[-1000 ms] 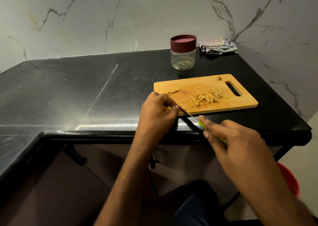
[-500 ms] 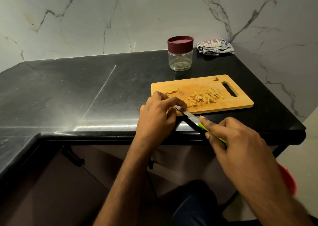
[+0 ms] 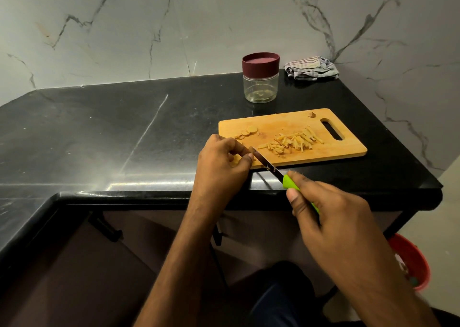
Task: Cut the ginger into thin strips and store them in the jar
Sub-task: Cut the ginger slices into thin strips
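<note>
A wooden cutting board (image 3: 346,150) lies on the black counter. On it sits a pile of thin ginger strips (image 3: 291,141), and a few round ginger slices (image 3: 249,132) lie near its left end. My left hand (image 3: 221,163) curls its fingers over ginger at the board's near-left corner; the piece itself is mostly hidden. My right hand (image 3: 331,217) grips the green handle of a knife (image 3: 267,165), whose blade tip lies against my left fingertips. A clear jar (image 3: 260,86) with a maroon lid stands closed behind the board.
A folded striped cloth (image 3: 311,68) lies in the back corner by the marble wall. The black counter (image 3: 99,132) stretches wide to the left. A red bucket (image 3: 410,262) stands on the floor at the lower right.
The knife blade has slid a little along the board's near-left corner beside my left fingers. The view has shifted slightly; both hands stay in nearly the same place.
</note>
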### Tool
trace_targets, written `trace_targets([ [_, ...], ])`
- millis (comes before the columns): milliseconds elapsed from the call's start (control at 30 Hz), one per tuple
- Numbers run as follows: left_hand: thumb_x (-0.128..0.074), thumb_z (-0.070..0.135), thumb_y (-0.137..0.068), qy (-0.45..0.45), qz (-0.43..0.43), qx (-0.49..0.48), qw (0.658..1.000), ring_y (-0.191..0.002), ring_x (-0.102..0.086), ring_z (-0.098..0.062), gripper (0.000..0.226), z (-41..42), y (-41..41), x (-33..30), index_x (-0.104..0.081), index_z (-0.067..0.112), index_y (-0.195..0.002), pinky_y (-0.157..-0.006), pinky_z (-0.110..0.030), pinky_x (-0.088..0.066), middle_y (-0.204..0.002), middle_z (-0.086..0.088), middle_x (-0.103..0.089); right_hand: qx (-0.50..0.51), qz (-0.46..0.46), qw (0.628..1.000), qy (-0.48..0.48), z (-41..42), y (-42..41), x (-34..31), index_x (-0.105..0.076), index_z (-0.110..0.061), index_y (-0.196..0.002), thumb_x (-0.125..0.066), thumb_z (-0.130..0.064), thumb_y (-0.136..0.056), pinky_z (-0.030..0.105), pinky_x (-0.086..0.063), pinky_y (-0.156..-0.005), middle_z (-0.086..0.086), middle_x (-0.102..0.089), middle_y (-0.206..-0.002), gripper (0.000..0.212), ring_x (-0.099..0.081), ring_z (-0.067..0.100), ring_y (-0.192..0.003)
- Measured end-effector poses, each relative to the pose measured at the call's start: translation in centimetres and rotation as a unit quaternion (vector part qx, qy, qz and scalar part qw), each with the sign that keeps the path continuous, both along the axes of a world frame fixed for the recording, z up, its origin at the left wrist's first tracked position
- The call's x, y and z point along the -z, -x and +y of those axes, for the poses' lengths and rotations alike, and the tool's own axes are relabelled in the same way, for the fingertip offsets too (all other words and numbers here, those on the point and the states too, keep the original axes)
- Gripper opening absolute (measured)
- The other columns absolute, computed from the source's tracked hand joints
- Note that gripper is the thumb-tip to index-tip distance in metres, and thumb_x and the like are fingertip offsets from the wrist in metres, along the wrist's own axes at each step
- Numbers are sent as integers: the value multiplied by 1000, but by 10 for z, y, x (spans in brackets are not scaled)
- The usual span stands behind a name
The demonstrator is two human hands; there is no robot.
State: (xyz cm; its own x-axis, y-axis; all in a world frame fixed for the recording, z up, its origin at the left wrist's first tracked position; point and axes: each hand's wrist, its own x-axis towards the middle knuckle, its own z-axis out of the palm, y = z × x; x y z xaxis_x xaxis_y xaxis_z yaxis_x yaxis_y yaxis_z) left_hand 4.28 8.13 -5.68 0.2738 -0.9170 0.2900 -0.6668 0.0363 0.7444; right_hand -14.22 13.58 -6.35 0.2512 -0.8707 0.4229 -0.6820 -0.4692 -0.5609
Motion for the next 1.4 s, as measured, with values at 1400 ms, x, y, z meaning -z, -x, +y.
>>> trace_targets([
  [1400,-41,28,-105,-5,-210,79,974,-115,-32,-12,38,-7,2,10,-59,52,-128,-86,-32,-23,-131,7,-42,89,113,989,23,-9,16,1,-59,-34,-128,-66,-22,-84,17,-27,-46,-7,-48,-76,45,-45,8,-64],
])
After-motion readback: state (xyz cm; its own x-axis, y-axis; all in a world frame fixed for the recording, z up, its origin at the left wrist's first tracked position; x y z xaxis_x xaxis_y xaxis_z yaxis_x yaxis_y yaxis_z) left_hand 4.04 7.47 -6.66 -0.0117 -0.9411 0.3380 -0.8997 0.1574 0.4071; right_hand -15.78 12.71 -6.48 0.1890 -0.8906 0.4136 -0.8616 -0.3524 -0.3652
